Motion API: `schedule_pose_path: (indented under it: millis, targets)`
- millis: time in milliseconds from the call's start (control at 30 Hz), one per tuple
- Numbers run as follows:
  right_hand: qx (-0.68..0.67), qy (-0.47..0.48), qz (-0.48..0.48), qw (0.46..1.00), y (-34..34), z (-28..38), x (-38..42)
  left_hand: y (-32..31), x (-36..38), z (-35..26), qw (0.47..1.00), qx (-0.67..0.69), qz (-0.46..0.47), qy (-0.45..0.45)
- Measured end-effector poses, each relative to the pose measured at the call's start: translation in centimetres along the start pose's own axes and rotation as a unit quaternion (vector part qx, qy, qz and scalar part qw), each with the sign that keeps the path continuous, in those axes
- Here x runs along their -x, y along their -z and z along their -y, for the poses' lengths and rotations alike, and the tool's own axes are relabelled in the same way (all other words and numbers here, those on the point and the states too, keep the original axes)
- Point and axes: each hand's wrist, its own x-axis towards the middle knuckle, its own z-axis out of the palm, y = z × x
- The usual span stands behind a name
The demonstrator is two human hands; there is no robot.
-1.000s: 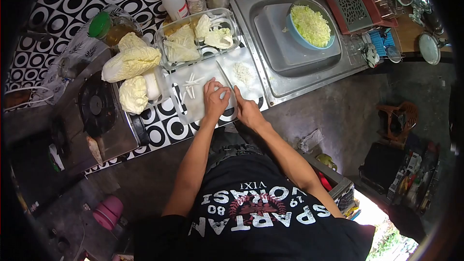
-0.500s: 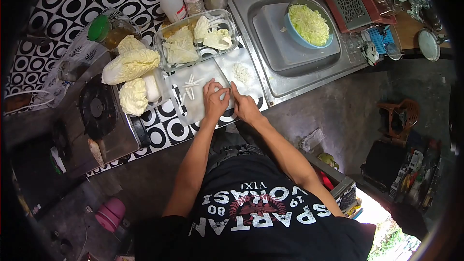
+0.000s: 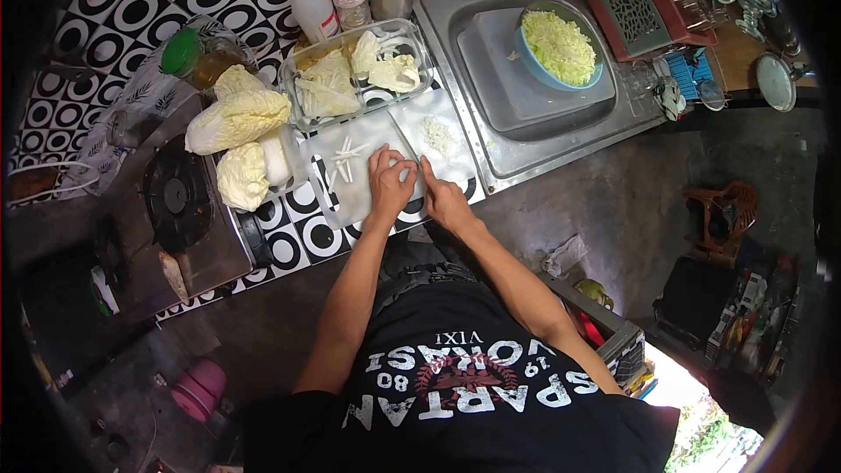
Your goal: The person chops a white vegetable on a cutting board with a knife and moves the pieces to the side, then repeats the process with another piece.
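Note:
A translucent white cutting board (image 3: 357, 195) lies on the counter in front of me. My right hand (image 3: 447, 201) is closed round a knife, its index finger stretched forward along the top; the thin blade (image 3: 404, 133) points away from me across the board. Just left of the blade, my left hand (image 3: 390, 182) presses on the board with curled fingers; what they hold is hidden. Several white strips (image 3: 347, 160) lie left of that hand. Right of the blade is a small pile of finely chopped white bits (image 3: 437, 135).
Behind the board, a clear container (image 3: 293, 112) holds pale leaves. Whole napa cabbages (image 3: 236, 122) are at left, beside the stove (image 3: 210, 250). In the sink (image 3: 491, 158), a blue bowl (image 3: 531, 60) of shredded cabbage rests on a grey lid-like slab. Bottles (image 3: 349, 0) stand at the back.
My right hand and the knife have shifted very slightly at the board. My left hand stays in nearly the same place, and the strips and chopped pile look the same.

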Motion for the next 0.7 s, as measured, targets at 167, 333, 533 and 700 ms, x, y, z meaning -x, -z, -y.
schedule_pose_path:
  millis: [167, 333, 533, 700]
  targets:
    - [-0.024, -0.006, 0.018, 1.000, 1.1, 0.7, -0.4, -0.2, 0.1, 0.3, 1.000, -0.001, -0.005, -0.004]
    - [-0.058, 0.003, 0.013, 0.998, 0.7, 0.3, 1.3, 0.0, 0.1, -0.2, 1.000, 0.006, -0.004, 0.008]
    - [-0.045, 0.015, -0.018, 0.999, -0.6, -0.5, 1.3, -0.1, 0.1, -0.1, 1.000, -0.003, 0.004, 0.003]
    - [0.048, 0.017, -0.009, 0.999, -0.2, 0.0, -0.1, -0.1, 0.2, 0.2, 1.000, -0.009, 0.020, 0.002]
